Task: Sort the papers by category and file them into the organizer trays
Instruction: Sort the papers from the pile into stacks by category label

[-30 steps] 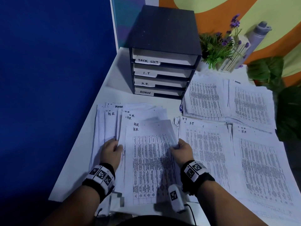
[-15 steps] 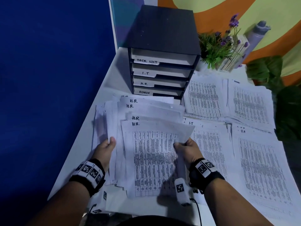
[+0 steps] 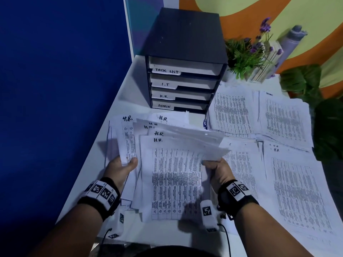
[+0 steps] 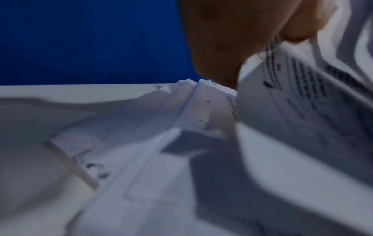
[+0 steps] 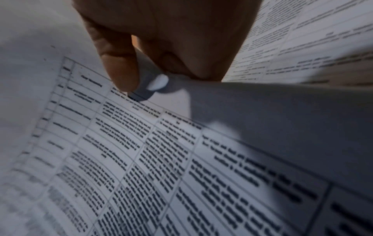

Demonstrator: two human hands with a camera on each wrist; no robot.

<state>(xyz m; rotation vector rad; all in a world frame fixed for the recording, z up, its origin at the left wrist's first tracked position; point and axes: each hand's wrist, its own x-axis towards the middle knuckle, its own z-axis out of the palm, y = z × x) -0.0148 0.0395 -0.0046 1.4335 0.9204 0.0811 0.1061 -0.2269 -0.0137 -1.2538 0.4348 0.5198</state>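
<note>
Left hand point(image 3: 120, 168): thumb over the left edge of the H.R. stack point(image 3: 174, 175), pinching it.
Right hand point(image 3: 217, 171): fingers curled round the stack's right edge.
Stack: lifted off the table point(image 3: 130, 86), fanned, near edge low.
Other papers point(image 3: 289, 182): spread at right.
Organizer point(image 3: 185, 52): beyond, trays labelled TASK LIST, I.T, H.R., ADMIN.

H.R. stack point(image 3: 176, 175): printed tables, fanned, lifted off your table, perhaps fully.
Organizer point(image 3: 185, 71): black, four labelled trays, upright behind it.
</note>
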